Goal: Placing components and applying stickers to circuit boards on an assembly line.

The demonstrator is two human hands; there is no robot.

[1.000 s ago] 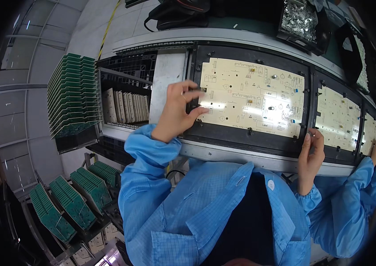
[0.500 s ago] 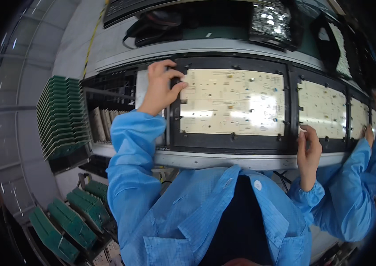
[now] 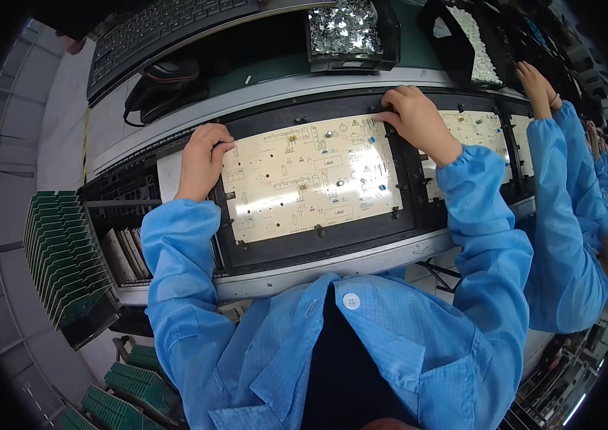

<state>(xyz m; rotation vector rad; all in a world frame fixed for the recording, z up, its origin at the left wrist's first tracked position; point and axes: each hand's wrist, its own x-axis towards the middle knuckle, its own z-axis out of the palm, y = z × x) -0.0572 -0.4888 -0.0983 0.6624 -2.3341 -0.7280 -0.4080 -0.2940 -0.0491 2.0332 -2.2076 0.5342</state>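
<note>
A cream circuit board (image 3: 304, 208) with a few small parts on it lies in a black carrier frame (image 3: 282, 252), with small black clips around its edges. My left hand (image 3: 202, 161) is at the board's upper left corner, its fingers bent together; what is between them, if anything, is hidden. My right hand (image 3: 422, 123) reaches the upper right corner, fingers and thumb closed around the carrier's edge by a clip. Whether it grips the clip itself is hidden.
More boards in frames (image 3: 472, 136) continue rightward, near a co-worker's hands (image 3: 539, 89). Behind the rail stand a bin of shiny metal parts (image 3: 347, 32), a bin of white parts (image 3: 477, 46), a scanner-like black device (image 3: 164, 89) and a keyboard (image 3: 153, 32). Green boards (image 3: 64, 251) stand racked at left.
My right hand has moved from the carrier's lower right edge to its upper right corner. My left hand stays by the upper left corner, its fingers drawn closer together. The view has shifted and tilted.
</note>
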